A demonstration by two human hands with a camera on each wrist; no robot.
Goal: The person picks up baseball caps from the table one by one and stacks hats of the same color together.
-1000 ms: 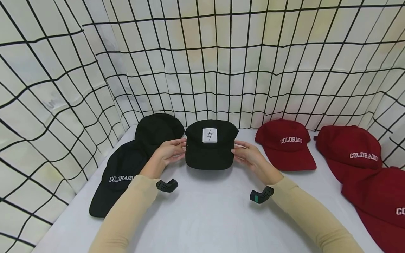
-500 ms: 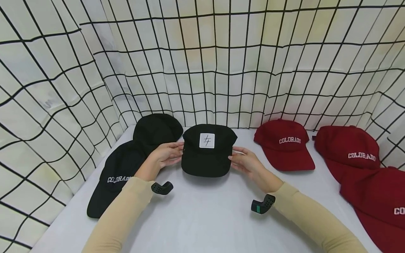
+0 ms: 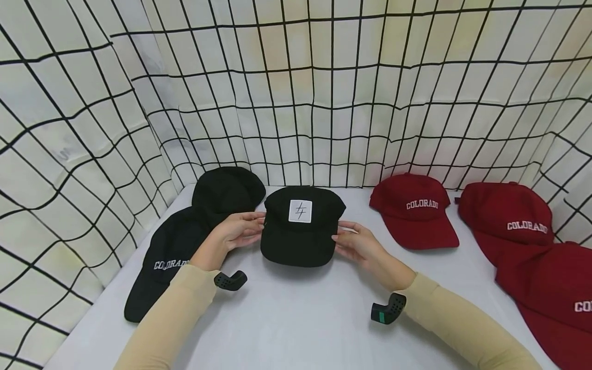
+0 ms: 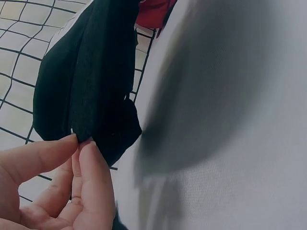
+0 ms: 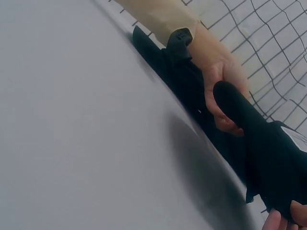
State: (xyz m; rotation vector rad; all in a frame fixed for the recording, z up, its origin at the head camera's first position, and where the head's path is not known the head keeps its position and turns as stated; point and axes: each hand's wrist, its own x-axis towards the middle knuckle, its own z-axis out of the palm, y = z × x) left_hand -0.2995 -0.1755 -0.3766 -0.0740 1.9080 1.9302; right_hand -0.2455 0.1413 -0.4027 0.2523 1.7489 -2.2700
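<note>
A black cap (image 3: 298, 244) with a white square patch faces me at the middle of the table, brim toward me. My left hand (image 3: 236, 231) pinches its left side between thumb and fingers; in the left wrist view the thumb and forefinger meet on the edge of the black cap (image 4: 91, 86). At the cap's opposite side my right hand (image 3: 363, 246) pinches the edge, and the right wrist view shows those fingertips at the lower corner of the cap (image 5: 273, 167). Both wrist views show a shadow beneath the cap, its brim above the white surface.
Two more black caps, a rear one (image 3: 228, 190) and a front one (image 3: 168, 257) lettered COLORADO, overlap at the left. Red COLORADO caps lie at the right: one alone (image 3: 416, 210), two overlapping (image 3: 509, 216). A black grid net (image 3: 296, 108) over white cloth walls the white table (image 3: 296, 329).
Both hands have brought the black patched cap toward me and slightly left, and it sits lower in the view. The other caps stay in place.
</note>
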